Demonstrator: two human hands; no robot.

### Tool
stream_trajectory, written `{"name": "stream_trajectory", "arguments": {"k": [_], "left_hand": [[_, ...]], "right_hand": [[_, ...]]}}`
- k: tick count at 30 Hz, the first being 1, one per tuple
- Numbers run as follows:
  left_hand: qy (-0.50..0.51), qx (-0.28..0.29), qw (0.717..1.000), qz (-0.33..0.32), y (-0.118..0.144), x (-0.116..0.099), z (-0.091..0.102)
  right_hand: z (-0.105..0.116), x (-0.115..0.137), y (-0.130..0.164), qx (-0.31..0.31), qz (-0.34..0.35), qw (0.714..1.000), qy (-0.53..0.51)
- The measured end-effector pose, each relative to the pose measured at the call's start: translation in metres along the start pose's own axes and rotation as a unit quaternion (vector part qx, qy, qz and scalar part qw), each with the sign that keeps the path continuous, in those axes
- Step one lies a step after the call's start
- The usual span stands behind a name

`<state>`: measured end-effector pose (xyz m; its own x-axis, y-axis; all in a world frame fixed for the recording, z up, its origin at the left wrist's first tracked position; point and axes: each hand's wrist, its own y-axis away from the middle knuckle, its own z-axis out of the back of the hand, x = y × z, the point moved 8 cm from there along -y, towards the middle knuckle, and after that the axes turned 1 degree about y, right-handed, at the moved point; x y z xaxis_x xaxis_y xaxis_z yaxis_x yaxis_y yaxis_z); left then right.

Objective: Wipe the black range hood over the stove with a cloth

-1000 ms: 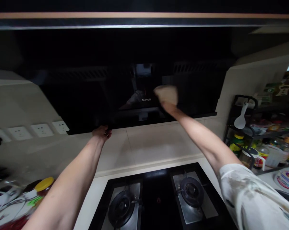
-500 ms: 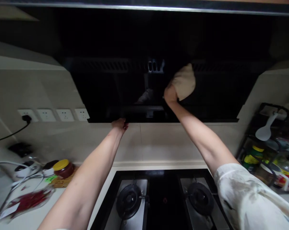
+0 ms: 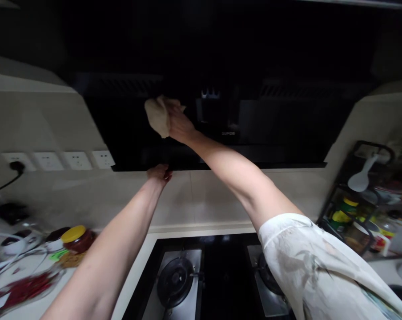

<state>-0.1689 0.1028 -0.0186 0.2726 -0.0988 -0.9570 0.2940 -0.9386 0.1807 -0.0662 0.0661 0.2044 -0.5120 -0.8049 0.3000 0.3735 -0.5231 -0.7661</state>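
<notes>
A beige cloth [image 3: 158,116] lies pressed against the glossy black front of the range hood [image 3: 274,120], left of its middle. My right hand [image 3: 180,124] grips this cloth from the right, fingers partly hidden in its folds. Lower down, my left hand [image 3: 159,172] holds the hood's bottom edge, its fingers curled there and partly out of sight behind the panel. Beneath both arms is a black gas stove with a left burner [image 3: 175,282] and a right burner [image 3: 269,273], the latter partly covered by my right sleeve.
Wall sockets [image 3: 77,160] run along the left, one with a black plug. A yellow-lidded jar [image 3: 77,239] and a pack of dried red chilies [image 3: 27,286] rest on the left counter. At right, a black rack [image 3: 331,206] holds bottles and a white ladle [image 3: 360,178].
My right hand has swept the cloth leftward across the hood, from right of the middle to the left side. My left hand stays at the bottom edge. The view has shifted slightly.
</notes>
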Motion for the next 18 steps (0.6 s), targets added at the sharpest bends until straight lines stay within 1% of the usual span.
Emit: {"name": "stream_trajectory", "arguments": {"k": [1, 3, 4, 5, 6, 8, 10, 11, 12, 13, 15, 16, 17, 18], "left_hand": [[-0.006, 0.001, 1.000, -0.001, 0.002, -0.001, 0.000], [-0.019, 0.003, 1.000, 0.001, 0.005, -0.004, 0.000], [-0.025, 0.003, 1.000, 0.001, 0.006, -0.005, 0.000], [-0.031, 0.002, 1.000, 0.002, 0.007, -0.006, 0.000], [-0.036, 0.000, 0.999, 0.001, 0.007, -0.006, 0.000], [-0.042, -0.004, 0.999, 0.000, 0.009, -0.008, 0.001], [-0.046, -0.011, 0.999, 0.001, 0.010, -0.009, 0.001], [-0.048, -0.013, 0.999, 0.002, 0.011, -0.009, 0.002], [-0.049, -0.016, 0.999, 0.002, 0.013, -0.009, 0.002], [-0.050, -0.018, 0.999, 0.002, 0.014, -0.010, 0.003], [-0.049, -0.022, 0.999, 0.000, 0.016, -0.011, 0.004], [-0.048, -0.024, 0.999, -0.001, 0.017, -0.011, 0.004], [-0.046, -0.025, 0.999, -0.002, 0.018, -0.011, 0.004], [-0.044, -0.025, 0.999, -0.001, 0.018, -0.011, 0.003]], "right_hand": [[-0.001, 0.001, 0.009, 0.039, 0.034, 0.997, 0.065], [0.004, -0.007, 0.037, 0.115, 0.078, 0.975, 0.176], [0.013, -0.016, 0.055, 0.135, 0.080, 0.967, 0.200], [0.027, -0.026, 0.074, 0.139, 0.071, 0.966, 0.207], [0.047, -0.038, 0.093, 0.127, 0.050, 0.971, 0.197], [0.096, -0.063, 0.134, 0.061, -0.010, 0.985, 0.159], [0.148, -0.084, 0.176, -0.022, -0.062, 0.989, 0.132], [0.176, -0.094, 0.197, -0.079, -0.094, 0.984, 0.132], [0.204, -0.102, 0.220, -0.145, -0.132, 0.971, 0.139], [0.232, -0.108, 0.243, -0.216, -0.175, 0.948, 0.152], [0.279, -0.115, 0.292, -0.343, -0.265, 0.882, 0.186], [0.297, -0.116, 0.314, -0.383, -0.300, 0.849, 0.208], [0.310, -0.115, 0.331, -0.403, -0.323, 0.825, 0.231], [0.321, -0.115, 0.346, -0.409, -0.343, 0.806, 0.255]]}}
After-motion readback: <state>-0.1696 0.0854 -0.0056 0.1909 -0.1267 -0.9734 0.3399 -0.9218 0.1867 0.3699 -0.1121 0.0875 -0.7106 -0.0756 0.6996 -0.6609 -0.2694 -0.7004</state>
